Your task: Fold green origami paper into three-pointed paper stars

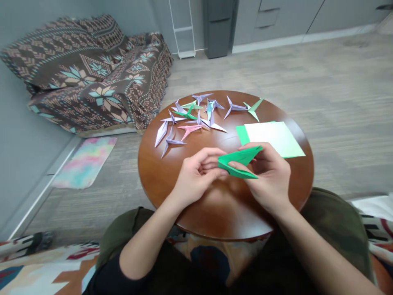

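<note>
So both hands are busy with one green paper, held just above the near part of the round table. The left hand is curled, and its fingertips pinch the paper's left end. The right hand is curled too, with its thumb on top of the paper and its fingers under it. The paper is already folded into long, pointy flaps, but it does not look like a finished star yet (it has two points showing, not three).

Lots of work looks done. A bunch of folded stars lies at the far side of the table, mostly purple, with one pink and a few green ones. Some work looks left, too. Flat sheets wait just behind the right hand, not folded at all.
</note>
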Available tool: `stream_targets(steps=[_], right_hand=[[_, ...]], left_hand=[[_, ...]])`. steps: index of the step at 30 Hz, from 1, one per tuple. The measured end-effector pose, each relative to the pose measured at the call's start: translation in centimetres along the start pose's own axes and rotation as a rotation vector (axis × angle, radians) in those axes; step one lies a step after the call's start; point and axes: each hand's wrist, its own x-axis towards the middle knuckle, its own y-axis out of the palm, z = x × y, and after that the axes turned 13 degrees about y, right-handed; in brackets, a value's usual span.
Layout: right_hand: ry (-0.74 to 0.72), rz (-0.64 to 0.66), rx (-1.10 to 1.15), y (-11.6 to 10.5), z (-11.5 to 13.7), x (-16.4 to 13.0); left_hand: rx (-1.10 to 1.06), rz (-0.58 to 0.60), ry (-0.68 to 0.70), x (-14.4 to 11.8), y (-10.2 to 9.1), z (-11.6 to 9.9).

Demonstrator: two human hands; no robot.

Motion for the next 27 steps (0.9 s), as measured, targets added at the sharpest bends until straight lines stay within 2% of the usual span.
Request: stream_targets(steps=[6, 10, 12, 15, 19, 23, 27], right_hand=[[0.149, 0.111, 0.088, 0.4, 1.1, -0.2], [0.227, 0.067, 0.139, 0.1, 0.6, 0.1], [0.267, 0.058, 0.220, -0.2, 0.0, 0.4], [0.290, 0.121, 0.360, -0.3, -0.6, 0.9], [0.212, 0.201, 0.387, 0.3, -0.6, 0.6], [0.138, 0.092, 0.268, 0.8, -0.3, 0.0], [0.233, 0.111, 0.263, 0.8, -0.3, -0.1]], left_hand=[[0.168, 0.123, -0.062, 0.1, -0.3, -0.5], [0.191, 0.143, -0.057, 0.3, -0.6, -1.0], [0.174, 0.111, -0.082, 0.5, -0.6, -1.1], [0.141, 0.007, -0.126, 0.6, -0.7, -0.9], [0.040, -0.124, -0.126, 0.7, -0.6, -0.4], [0.012, -0.090, -0.143, 0.6, -0.4, -0.3], [0.088, -0.054, -0.082, 0.5, -0.3, -0.6]])
